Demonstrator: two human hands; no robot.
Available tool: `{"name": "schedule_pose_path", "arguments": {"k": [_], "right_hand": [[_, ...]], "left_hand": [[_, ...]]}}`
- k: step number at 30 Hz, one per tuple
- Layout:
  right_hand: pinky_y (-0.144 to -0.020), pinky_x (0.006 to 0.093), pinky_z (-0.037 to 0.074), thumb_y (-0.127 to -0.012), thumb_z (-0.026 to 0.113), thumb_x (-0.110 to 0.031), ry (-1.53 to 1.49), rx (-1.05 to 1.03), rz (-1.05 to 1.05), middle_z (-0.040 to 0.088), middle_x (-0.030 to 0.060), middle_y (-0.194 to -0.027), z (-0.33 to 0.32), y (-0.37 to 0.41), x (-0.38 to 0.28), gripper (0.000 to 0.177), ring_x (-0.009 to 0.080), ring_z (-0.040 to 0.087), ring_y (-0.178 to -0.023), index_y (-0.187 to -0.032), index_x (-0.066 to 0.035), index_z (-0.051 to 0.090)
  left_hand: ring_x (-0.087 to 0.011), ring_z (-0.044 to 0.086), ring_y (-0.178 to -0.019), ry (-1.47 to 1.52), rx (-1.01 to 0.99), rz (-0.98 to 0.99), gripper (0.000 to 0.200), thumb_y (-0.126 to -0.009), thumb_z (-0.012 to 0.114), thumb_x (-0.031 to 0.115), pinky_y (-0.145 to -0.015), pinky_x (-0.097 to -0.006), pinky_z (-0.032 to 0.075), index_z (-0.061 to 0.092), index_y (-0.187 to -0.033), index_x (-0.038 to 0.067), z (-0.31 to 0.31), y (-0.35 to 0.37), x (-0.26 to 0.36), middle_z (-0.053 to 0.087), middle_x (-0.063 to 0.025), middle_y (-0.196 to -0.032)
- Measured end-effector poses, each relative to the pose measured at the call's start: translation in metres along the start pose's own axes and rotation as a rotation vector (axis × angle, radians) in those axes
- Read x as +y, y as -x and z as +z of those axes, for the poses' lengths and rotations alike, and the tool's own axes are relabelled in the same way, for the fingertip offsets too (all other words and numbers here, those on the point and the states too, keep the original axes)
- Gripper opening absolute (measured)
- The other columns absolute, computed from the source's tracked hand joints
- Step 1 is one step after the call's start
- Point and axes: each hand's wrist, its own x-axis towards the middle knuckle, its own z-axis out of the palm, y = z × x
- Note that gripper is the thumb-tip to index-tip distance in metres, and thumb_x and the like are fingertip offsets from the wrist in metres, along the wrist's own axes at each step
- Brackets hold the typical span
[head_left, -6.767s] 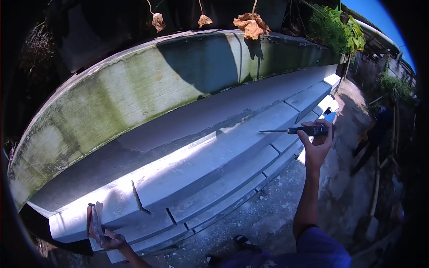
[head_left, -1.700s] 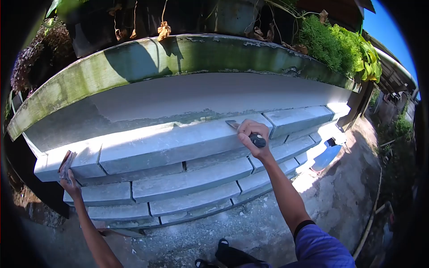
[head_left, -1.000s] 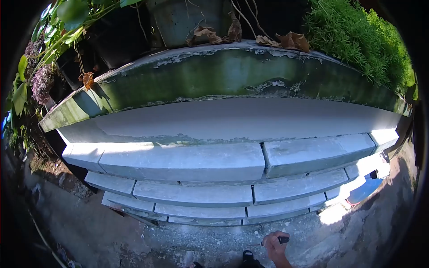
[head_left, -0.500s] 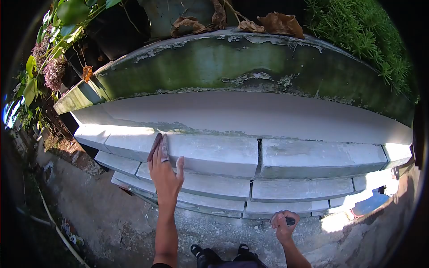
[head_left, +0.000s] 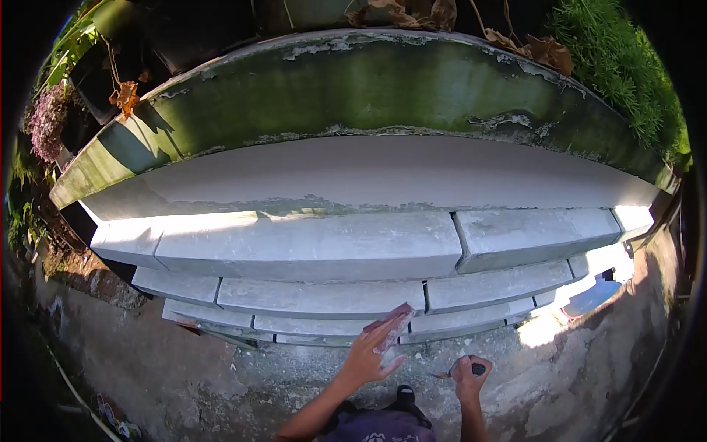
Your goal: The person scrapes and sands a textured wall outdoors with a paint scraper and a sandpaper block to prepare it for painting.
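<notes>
My left hand (head_left: 366, 359) is raised in front of the lower blocks, thumb apart. Its fingers press on a reddish-brown sheet (head_left: 389, 318) dusted with white, which looks like folded sandpaper. My right hand (head_left: 468, 376), low and to the right over the ground, is wrapped round the dark handle of a small scraper (head_left: 480, 368). A narrow blade tip points left from that fist. Ahead of both hands lie long pale blocks (head_left: 317, 243) in stepped rows, with dark gaps between them. Neither hand touches the blocks.
Above the blocks is a pale wall strip (head_left: 412, 173) under a mossy green ledge (head_left: 294, 96) with flaking paint. Dry leaves (head_left: 549, 53) and green plants (head_left: 611, 74) line the top. A blue object (head_left: 593, 296) stands at the right. The ground (head_left: 206, 368) is rough concrete.
My left hand has left the top row of blocks and come down and right with the sheet, near my right hand. The scraper's blade tip now shows. The view has shifted.
</notes>
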Motion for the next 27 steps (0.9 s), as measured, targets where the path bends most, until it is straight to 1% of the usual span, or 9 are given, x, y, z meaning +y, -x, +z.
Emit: {"name": "schedule_pose_path", "arguments": {"k": [1, 4, 5, 6, 12, 15, 22, 24, 27], "right_hand": [[-0.042, 0.0305, 0.031, -0.102, 0.06, -0.031, 0.037, -0.046, -0.03, 0.041, 0.0035, -0.06, -0.003, 0.006, 0.003, 0.032, 0.0119, 0.034, -0.046, -0.092, -0.008, 0.04], [-0.041, 0.0302, 0.026, -0.1, 0.049, -0.058, -0.255, -0.41, -0.166, 0.037, 0.0029, -0.052, 0.038, -0.034, -0.055, 0.061, 0.0124, 0.029, -0.042, -0.07, -0.006, 0.04], [-0.042, 0.0303, 0.027, -0.095, 0.035, -0.076, -0.288, -0.33, -0.116, 0.037, 0.003, -0.047, 0.064, -0.048, -0.089, 0.08, 0.014, 0.032, -0.041, -0.054, -0.007, 0.037], [-0.042, 0.0316, 0.024, -0.095, 0.026, -0.076, -0.355, -0.331, -0.179, 0.035, 0.0025, -0.046, 0.084, -0.065, -0.113, 0.081, 0.0144, 0.029, -0.039, -0.053, -0.008, 0.037], [-0.043, 0.0317, 0.027, -0.098, 0.029, -0.052, -0.44, -0.699, -0.8, 0.037, 0.003, -0.045, 0.199, -0.137, -0.249, 0.06, 0.0142, 0.026, -0.04, -0.055, -0.012, 0.036], [-0.043, 0.0301, 0.022, -0.096, 0.03, -0.057, -0.176, -0.447, -0.671, 0.031, 0.0014, -0.047, 0.253, -0.192, -0.197, 0.062, 0.0134, 0.026, -0.043, -0.056, -0.01, 0.035], [-0.041, 0.0292, 0.022, -0.097, 0.032, -0.056, -0.416, -0.607, -0.677, 0.032, 0.0014, -0.047, 0.255, -0.168, -0.232, 0.064, 0.0128, 0.027, -0.042, -0.055, -0.007, 0.037], [-0.041, 0.0286, 0.022, -0.097, 0.032, -0.057, -0.197, -0.542, -0.657, 0.033, 0.0013, -0.048, 0.268, -0.181, -0.208, 0.065, 0.0123, 0.028, -0.042, -0.055, -0.007, 0.038], [-0.04, 0.0285, 0.022, -0.098, 0.034, -0.057, -0.134, -0.553, -0.698, 0.035, 0.0017, -0.048, 0.276, -0.179, -0.206, 0.067, 0.0119, 0.031, -0.042, -0.055, -0.006, 0.039]], "left_hand": [[-0.0321, 0.05, -0.133, -0.01, 0.018, -0.057, 0.077, -0.081, 0.078, 0.03, -0.108, -0.0447, 0.04, 0.046, -0.145, 0.002, -0.001, 0.028, -0.012, 0.05, -0.0171, -0.147], [-0.0353, 0.05, -0.131, 0.085, 0.074, -0.233, 0.074, -0.082, 0.076, 0.024, -0.108, -0.045, 0.04, 0.045, -0.145, 0.001, -0.015, 0.09, -0.044, 0.05, -0.0185, -0.147], [-0.0363, 0.05, -0.131, 0.136, 0.094, -0.299, 0.074, -0.082, 0.076, 0.022, -0.109, -0.0454, 0.039, 0.044, -0.145, 0.001, -0.021, 0.105, -0.052, 0.05, -0.0186, -0.146], [-0.0367, 0.05, -0.131, 0.107, 0.067, -0.305, 0.074, -0.082, 0.075, 0.021, -0.109, -0.0456, 0.038, 0.044, -0.145, 0.0, -0.028, 0.119, -0.059, 0.05, -0.0192, -0.146], [-0.04, 0.047, -0.134, 0.137, 0.024, -0.249, 0.072, -0.08, 0.071, 0.016, -0.112, -0.0448, 0.036, 0.044, -0.144, -0.004, -0.078, 0.16, -0.095, 0.048, -0.024, -0.146], [-0.0404, 0.047, -0.135, 0.12, 0.062, -0.222, 0.071, -0.079, 0.069, 0.013, -0.112, -0.0447, 0.036, 0.044, -0.144, -0.005, -0.114, 0.151, -0.085, 0.049, -0.0247, -0.145], [-0.0377, 0.043, -0.14, 0.204, 0.131, -0.331, 0.072, -0.079, 0.062, 0.008, -0.118, -0.0453, 0.03, 0.042, -0.147, -0.006, -0.124, 0.187, -0.094, 0.045, -0.0258, -0.149], [-0.0375, 0.043, -0.14, 0.26, 0.153, -0.366, 0.071, -0.079, 0.061, 0.006, -0.118, -0.0449, 0.03, 0.042, -0.146, -0.007, -0.114, 0.195, -0.087, 0.045, -0.0267, -0.149], [-0.0373, 0.048, -0.136, -0.017, -0.115, -0.682, 0.059, -0.088, 0.062, 0.017, -0.113, -0.0457, 0.037, 0.05, -0.139, -0.008, -0.096, 0.227, -0.096, 0.051, -0.0277, -0.142]]}}
